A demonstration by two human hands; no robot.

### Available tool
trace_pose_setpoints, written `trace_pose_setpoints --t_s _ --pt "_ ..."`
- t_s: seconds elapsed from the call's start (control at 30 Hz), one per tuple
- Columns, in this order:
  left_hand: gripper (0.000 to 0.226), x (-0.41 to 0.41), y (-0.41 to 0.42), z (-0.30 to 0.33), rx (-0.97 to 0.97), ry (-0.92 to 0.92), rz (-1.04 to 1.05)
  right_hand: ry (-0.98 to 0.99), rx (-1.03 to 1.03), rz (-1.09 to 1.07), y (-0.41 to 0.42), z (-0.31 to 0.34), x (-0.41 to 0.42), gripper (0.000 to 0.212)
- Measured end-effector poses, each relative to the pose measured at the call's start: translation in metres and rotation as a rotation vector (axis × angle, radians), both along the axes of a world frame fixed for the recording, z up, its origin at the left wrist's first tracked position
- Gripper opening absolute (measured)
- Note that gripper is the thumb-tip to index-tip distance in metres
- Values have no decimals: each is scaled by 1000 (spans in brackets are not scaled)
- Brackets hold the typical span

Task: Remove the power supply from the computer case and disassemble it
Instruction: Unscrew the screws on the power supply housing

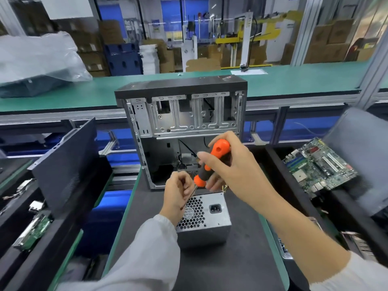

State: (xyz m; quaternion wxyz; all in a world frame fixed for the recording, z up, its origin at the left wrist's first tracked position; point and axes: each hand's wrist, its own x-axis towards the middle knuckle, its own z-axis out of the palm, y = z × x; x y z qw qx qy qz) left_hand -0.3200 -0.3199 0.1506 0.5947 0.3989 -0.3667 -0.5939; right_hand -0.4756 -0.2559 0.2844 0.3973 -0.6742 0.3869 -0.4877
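Orange-and-black screwdriver (212,159), silver power supply (206,222)

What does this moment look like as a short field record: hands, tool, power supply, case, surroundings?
right hand: right hand grips the screwdriver by its orange and black handle
left hand: left hand pinches the screwdriver shaft near the tip
power supply: power supply out of the case, lying on the dark mat, socket and fan grille toward the camera
computer case: computer case open, behind the power supply
side panel: side panel leaning at the left
motherboard: motherboard in the bin at the right
progress: removal done; cover looks still on
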Motion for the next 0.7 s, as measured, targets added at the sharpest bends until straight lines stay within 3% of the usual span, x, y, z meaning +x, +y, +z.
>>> trace_pose_setpoints --t_s 0.17,0.27,0.57,0.7 --pt "59 -6 -7 0 -62 -332 122 89 -74 -19 -8 -7 -6 26" --pt "56 -7 -2 -2 -197 -458 166 193 -170 -139 -8 -15 -10 26" --pt "59 -6 1 -2 -201 -469 142 195 -162 -209 -4 -34 -17 41" --pt "59 -6 -2 -9 -230 -479 155 195 -154 -200 -4 -33 -18 35"
